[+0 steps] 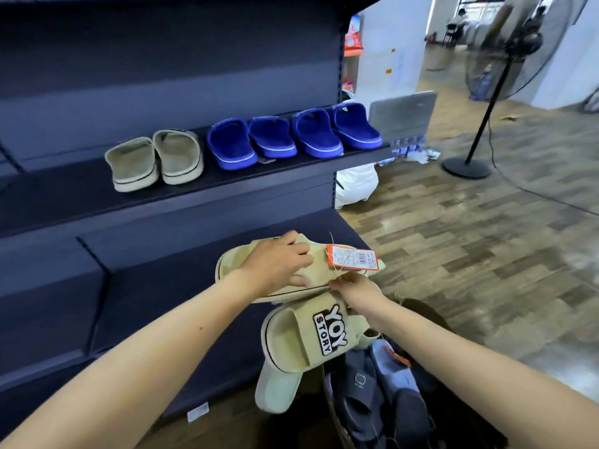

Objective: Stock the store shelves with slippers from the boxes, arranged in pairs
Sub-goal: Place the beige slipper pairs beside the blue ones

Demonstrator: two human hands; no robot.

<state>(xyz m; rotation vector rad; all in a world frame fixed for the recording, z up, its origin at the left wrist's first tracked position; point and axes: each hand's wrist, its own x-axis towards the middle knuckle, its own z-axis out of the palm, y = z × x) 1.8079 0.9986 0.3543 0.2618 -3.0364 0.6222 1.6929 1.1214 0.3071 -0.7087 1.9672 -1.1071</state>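
A beige pair (155, 162) and four blue slippers (272, 137) line the dark shelf (64, 196). Below, a person's left hand (275, 264) clasps a beige slipper (228, 265) over its strap. The right hand (353, 288) pinches its edge beneath an orange tag (355, 259); its mate (298, 338) sits just underneath.

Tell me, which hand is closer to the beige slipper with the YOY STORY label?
Right. The right hand is at the top edge of the YOY STORY slipper, wrist over its strap. The left hand is higher up, gripping the other beige slipper.
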